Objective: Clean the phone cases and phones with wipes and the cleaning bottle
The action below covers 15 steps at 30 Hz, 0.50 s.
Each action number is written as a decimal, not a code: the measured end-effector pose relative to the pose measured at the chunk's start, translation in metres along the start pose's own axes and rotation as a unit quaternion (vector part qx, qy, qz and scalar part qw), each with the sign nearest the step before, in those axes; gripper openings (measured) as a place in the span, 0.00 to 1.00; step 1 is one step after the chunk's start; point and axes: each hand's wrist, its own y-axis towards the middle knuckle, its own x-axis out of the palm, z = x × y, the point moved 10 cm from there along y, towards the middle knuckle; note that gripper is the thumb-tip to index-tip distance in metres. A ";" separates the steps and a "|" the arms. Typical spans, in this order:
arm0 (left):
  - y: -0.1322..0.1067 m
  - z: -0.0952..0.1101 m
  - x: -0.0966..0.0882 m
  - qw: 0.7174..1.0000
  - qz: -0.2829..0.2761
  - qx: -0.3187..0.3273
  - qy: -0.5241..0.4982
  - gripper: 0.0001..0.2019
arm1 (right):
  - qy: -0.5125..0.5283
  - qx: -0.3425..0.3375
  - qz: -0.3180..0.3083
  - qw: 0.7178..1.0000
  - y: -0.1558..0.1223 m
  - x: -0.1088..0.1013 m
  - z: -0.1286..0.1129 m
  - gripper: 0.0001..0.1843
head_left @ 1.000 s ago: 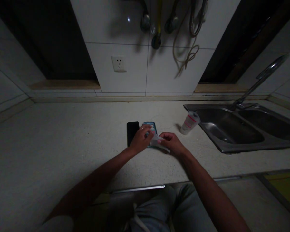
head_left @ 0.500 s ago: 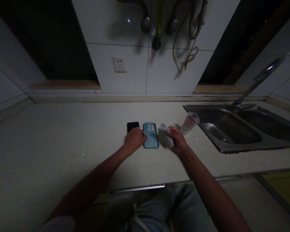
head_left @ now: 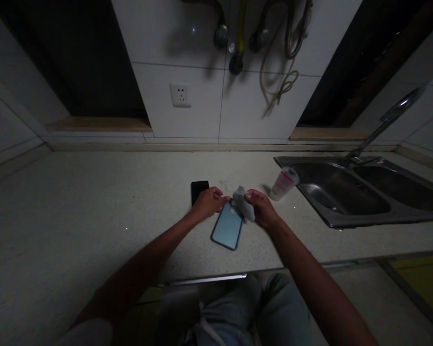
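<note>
1. Light-blue rectangular phone case: smooth, plastic-looking.
2. White creased sheet: matt, paper-like.
3. Translucent tapered cup: smooth plastic.
4. Silver double-basin sink: glossy metal.
5. Pale speckled worktop: stone-like, mostly matt.

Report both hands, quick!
Left hand: closed, gripping the light-blue rectangular phone case near its upper edge.
Right hand: closed, holding the crumpled whitish sheet, material unclear.

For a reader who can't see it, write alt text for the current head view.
A person's right grip holds a thin whitish sheet at the top end of a light-blue phone case, with the left grip at its upper corner. A black phone lies partly hidden on the pale countertop; a plastic cup is beside the sink.
</note>
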 end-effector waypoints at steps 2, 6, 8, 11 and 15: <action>-0.002 0.006 -0.004 0.999 0.023 0.033 0.020 0.14 | 0.004 0.008 0.005 1.000 0.001 -0.001 0.003 0.20; -0.008 0.015 -0.001 0.994 0.018 0.070 0.079 0.10 | -0.001 0.009 0.006 1.000 0.002 -0.002 0.004 0.20; -0.012 0.019 0.004 0.990 0.001 0.085 0.108 0.10 | -0.003 0.007 0.009 1.000 0.002 -0.002 0.004 0.21; -0.016 0.022 0.010 0.987 -0.017 0.099 0.124 0.12 | -0.006 0.005 0.012 1.000 0.002 -0.001 0.004 0.21; -0.016 0.020 0.016 0.991 -0.034 0.083 0.095 0.13 | -0.022 -0.003 0.020 1.000 0.001 -0.001 0.003 0.22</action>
